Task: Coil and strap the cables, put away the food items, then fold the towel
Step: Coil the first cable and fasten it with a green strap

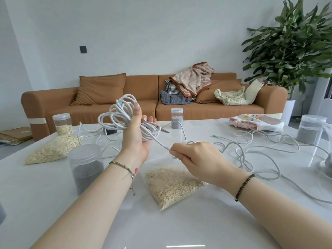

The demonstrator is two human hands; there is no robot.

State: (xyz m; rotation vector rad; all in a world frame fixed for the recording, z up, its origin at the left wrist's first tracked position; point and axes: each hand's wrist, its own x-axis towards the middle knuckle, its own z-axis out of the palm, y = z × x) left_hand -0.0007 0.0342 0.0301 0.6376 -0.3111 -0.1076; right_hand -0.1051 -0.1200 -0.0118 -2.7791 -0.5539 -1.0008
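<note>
My left hand [136, 135] grips a bundle of white cable coils [120, 112] raised above the white table [197, 221]. A strand runs from the bundle down to my right hand [193, 157], which pinches it. The loose rest of the cable [251, 157] sprawls in loops across the right of the table. A clear bag of oats [172, 186] lies under my right wrist, and a second oat bag [53, 149] lies at the left. A crumpled pink and white towel [256, 122] sits at the far right of the table.
Lidded jars stand around: grey powder at near left [86, 168], at the back [177, 118] and at the right [311, 129], and oats at the back left [62, 124]. A black adapter [110, 131] lies behind the coil. A brown sofa [147, 97] stands beyond the table.
</note>
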